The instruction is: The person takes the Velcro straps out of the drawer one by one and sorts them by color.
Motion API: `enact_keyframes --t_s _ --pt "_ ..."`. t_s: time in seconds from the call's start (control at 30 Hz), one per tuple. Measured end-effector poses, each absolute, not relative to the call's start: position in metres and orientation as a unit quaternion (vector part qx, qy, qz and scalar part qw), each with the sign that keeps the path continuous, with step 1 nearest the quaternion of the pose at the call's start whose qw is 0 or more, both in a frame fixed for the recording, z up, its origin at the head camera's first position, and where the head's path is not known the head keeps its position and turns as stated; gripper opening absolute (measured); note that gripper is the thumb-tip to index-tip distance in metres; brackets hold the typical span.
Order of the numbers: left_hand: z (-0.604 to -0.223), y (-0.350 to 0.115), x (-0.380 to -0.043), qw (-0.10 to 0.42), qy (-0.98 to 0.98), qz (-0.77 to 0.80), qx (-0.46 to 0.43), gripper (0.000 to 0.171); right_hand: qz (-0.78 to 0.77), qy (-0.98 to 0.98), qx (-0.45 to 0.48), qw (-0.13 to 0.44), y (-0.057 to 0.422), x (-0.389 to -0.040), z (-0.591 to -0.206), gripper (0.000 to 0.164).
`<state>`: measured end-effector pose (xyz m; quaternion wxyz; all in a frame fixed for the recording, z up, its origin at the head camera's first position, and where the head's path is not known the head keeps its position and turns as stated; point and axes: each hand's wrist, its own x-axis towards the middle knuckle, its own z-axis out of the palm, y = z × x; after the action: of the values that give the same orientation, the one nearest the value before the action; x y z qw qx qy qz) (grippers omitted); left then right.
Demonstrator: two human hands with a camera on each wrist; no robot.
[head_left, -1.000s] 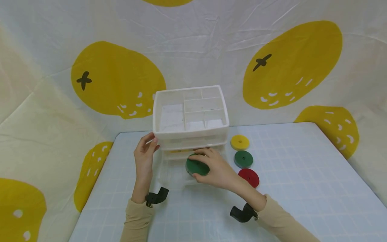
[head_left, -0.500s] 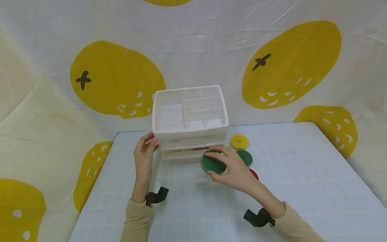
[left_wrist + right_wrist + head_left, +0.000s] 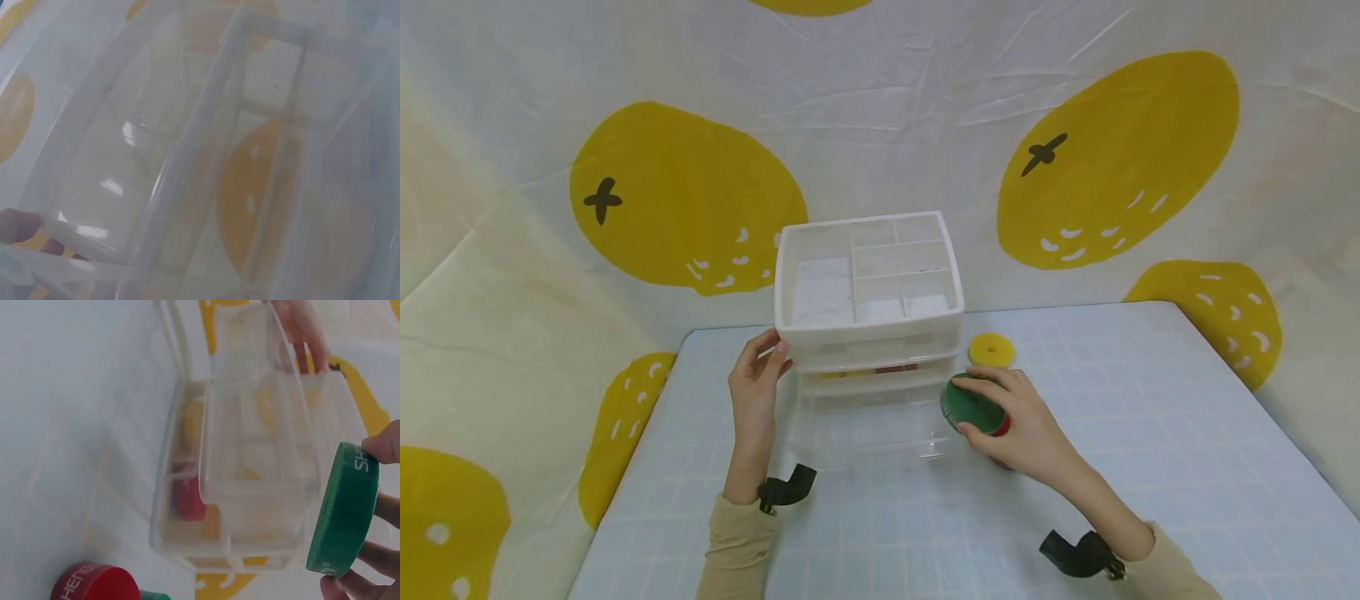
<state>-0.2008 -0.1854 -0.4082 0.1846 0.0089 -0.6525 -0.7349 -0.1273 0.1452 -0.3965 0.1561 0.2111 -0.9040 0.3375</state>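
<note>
Basically, 1 thick green lettered disc (image 3: 344, 509) in R hand (image 3: 1026, 423), fingers curled round it, just right of white plastic drawer unit (image 3: 868, 336). Gridded counter (image 3: 1150, 442) w/ 1 yellow disc (image 3: 991, 350), 1 red disc (image 3: 103, 584), 1 other green disc (image 3: 155, 595). L hand (image 3: 757, 382) touches unit; can't tell if gripping.

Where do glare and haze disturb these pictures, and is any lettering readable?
Left wrist: strong haze, with white glare patches on the clear plastic; right wrist: dim and slightly hazy, partial lettering legible on the green disc and red disc; head: clearer, small glint on the clear drawer.
</note>
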Motion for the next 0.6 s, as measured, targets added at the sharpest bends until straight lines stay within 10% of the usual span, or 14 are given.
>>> enact_keyframes --t_s 0.6 --pt "-0.407 -0.185 -0.199 0.182 -0.657 -0.731 0.017 0.034 0.330 -0.928 0.119 0.127 0.204 -0.135 -0.431 0.047"
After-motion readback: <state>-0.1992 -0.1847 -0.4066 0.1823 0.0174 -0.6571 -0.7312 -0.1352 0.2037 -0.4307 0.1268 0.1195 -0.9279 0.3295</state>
